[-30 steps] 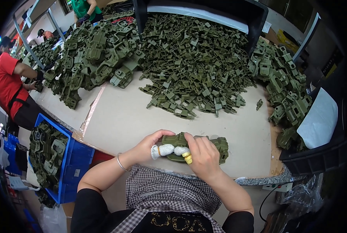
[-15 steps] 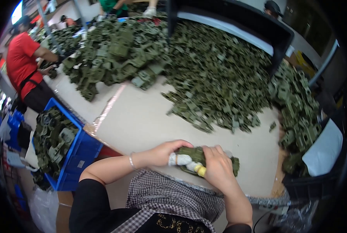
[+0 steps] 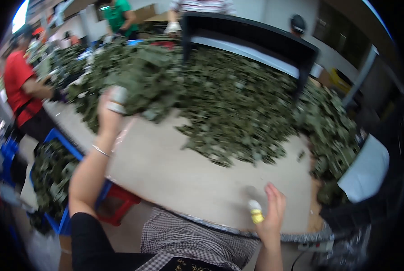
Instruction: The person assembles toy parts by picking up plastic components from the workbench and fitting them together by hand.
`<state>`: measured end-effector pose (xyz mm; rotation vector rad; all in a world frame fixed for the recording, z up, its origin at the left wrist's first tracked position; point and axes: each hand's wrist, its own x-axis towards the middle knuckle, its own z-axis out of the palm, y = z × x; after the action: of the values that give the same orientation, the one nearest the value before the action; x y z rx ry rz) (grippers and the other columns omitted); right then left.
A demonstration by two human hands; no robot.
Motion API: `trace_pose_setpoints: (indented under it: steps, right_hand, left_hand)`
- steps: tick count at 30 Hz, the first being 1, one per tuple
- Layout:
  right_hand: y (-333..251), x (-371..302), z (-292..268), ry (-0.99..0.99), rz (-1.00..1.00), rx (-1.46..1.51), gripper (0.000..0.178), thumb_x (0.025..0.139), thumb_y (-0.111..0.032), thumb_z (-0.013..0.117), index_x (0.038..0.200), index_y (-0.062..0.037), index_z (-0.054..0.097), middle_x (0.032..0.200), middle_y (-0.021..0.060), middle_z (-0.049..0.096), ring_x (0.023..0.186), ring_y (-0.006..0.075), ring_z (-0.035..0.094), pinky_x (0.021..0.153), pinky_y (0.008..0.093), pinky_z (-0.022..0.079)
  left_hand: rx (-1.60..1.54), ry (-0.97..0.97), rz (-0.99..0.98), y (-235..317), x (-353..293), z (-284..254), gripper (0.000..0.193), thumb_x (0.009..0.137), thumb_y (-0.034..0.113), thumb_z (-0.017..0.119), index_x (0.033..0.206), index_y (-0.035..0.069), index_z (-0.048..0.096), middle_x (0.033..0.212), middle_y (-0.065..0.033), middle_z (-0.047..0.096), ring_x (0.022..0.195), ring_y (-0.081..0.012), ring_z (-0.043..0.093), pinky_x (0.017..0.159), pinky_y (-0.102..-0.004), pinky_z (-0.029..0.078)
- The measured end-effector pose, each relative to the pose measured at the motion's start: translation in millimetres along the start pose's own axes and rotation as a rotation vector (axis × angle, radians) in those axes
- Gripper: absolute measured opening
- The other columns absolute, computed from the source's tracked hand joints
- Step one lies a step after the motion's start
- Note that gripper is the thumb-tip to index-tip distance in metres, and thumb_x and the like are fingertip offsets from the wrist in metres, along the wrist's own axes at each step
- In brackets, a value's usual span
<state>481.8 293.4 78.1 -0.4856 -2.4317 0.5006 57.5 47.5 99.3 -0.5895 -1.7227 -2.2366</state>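
Two hands have parted! The right hand (image 3: 269, 212) sits lower right, fingers (image 3: 276, 201) spread from the wrapped thumb (image 3: 256, 215), holding nothing over the pale board (image 3: 184, 176) where both gripped a green part half a second ago. The left hand (image 3: 110, 113) has swung to upper left, before the heap of green parts (image 3: 143, 67); blur hides its finger spread and any hold. That heap's long axis slants from upper centre down leftward; single pieces' pointing is too smeared to read.
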Motion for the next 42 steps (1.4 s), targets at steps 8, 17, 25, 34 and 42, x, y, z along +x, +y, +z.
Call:
trace_pose_setpoints:
  steps: [8,17,25,34,42]
  right_hand:
    - [48,5,-11,0.075,0.182,-0.035,0.062,0.065,-0.003,0.068,0.122,-0.0010,0.043,0.123,0.0184,0.042,0.107,0.0357,0.043,0.091,0.0410,0.037]
    - [183,86,-66,0.622,0.439,-0.843,0.072,0.069,-0.014,0.071,0.129,-0.0055,0.034,0.133,0.0232,0.026,0.118,0.0396,0.031,0.097,0.0450,0.029]
    - [184,59,-64,0.636,0.273,-0.546,0.037,0.068,0.001,0.065,0.104,-0.0056,0.058,0.119,0.0139,0.044,0.110,0.0313,0.041,0.090,0.0379,0.039]
    - [92,-9,-38,0.464,0.453,1.755,0.039,0.090,-0.032,0.041,0.115,-0.0029,0.049,0.119,0.0131,0.051,0.112,0.0258,0.048,0.095,0.0421,0.040]
    - [22,-50,35,-0.075,0.554,1.634,0.044,0.085,-0.026,0.050,0.121,-0.0008,0.043,0.118,0.0157,0.050,0.109,0.0256,0.049,0.093,0.0399,0.041]
  left_hand:
    - [0.434,0.373,-0.333,-57,144,-100,0.050,0.077,0.046,0.060,0.110,0.009,0.055,0.094,-0.0008,0.055,0.078,-0.0131,0.047,0.064,-0.0263,0.039]
    - [0.221,-0.128,-0.309,-66,-42,-54,0.038,0.091,0.023,0.042,0.128,0.014,0.041,0.130,0.0004,0.040,0.117,-0.0140,0.040,0.093,-0.0301,0.036]
    - [0.278,-0.386,-0.287,9,-130,16,0.034,0.090,0.020,0.045,0.122,0.007,0.047,0.129,-0.0045,0.043,0.117,-0.0152,0.041,0.092,-0.0291,0.037]
    - [0.002,-0.893,-0.240,56,-217,111,0.062,0.080,0.032,0.061,0.130,0.007,0.034,0.132,-0.0104,0.039,0.123,-0.0236,0.036,0.099,-0.0403,0.032]
    - [-0.718,-0.648,-0.796,48,-259,153,0.048,0.088,0.030,0.052,0.124,0.001,0.040,0.121,-0.0098,0.049,0.113,-0.0227,0.046,0.099,-0.0404,0.034]
